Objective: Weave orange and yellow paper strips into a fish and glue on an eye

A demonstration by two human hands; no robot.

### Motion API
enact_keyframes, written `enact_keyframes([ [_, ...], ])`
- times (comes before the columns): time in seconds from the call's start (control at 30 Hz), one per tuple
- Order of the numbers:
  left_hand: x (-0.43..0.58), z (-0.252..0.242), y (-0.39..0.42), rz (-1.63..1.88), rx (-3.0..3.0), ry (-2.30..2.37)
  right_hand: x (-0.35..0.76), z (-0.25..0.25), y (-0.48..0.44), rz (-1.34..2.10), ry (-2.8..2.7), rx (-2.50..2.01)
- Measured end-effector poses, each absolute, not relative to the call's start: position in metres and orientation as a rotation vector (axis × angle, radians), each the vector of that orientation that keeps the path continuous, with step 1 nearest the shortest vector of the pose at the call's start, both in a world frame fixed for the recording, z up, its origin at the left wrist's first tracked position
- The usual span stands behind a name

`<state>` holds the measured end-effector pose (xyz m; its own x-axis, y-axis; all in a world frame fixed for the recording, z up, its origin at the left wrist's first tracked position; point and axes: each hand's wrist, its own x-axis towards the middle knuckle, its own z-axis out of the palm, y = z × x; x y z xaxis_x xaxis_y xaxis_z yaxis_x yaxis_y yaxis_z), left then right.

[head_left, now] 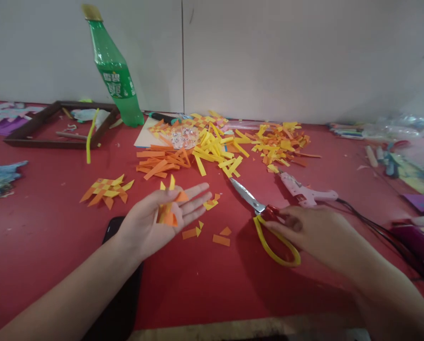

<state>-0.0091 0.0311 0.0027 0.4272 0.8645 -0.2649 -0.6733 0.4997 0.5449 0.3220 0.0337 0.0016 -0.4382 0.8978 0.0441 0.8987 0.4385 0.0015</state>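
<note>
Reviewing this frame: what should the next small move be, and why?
Probably the right hand should settle a fuller grip on the scissors: it touches the red handle, yet nothing visibly passes through the yellow loop. The left hand holds an orange and yellow paper piece, and small offcuts lie between the hands, so a steady cutting grip might suit.

A pale grey panelled wall fills the top of the frame, split left of centre by a dark vertical seam. Short dark scuffs mark it near the top centre and right edge. Below, a red tabletop spans the frame, with a tan strip along the bottom. The light is soft and dim.
</note>
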Motion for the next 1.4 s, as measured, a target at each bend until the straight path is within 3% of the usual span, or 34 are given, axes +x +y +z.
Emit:
enact_keyframes([
  [0.1, -0.01, 0.005, 0.038, 1.233, 0.298, 0.626, 0.302, 0.007, 0.036, -0.135, -2.401, -1.701],
  [0.3, -0.019, 0.003, 0.048, 1.41, 0.233, 0.709, 0.245, -0.008, 0.014, 0.16, -2.709, -1.113],
  [0.47, -0.02, 0.004, 0.046, 1.429, 0.276, 0.663, 0.206, -0.026, 0.017, 0.467, -2.857, -1.269],
  [0.63, -0.017, 0.006, 0.041, 1.41, 0.265, 0.645, 0.166, -0.033, 0.049, 0.49, -2.83, -1.288],
  [0.8, -0.017, 0.01, 0.04, 1.425, 0.247, 0.641, 0.145, -0.032, 0.071, 0.626, -2.854, -0.925],
  [1.13, -0.022, 0.011, 0.041, 1.403, 0.222, 0.644, 0.163, -0.042, 0.068, 0.53, -2.886, -0.281],
  [1.23, -0.023, 0.012, 0.042, 1.404, 0.203, 0.639, 0.171, -0.035, 0.066, 0.535, -2.826, -0.358],
  [1.4, -0.026, 0.014, 0.043, 1.408, 0.173, 0.64, 0.187, -0.018, 0.045, 0.43, -2.719, -0.998],
])
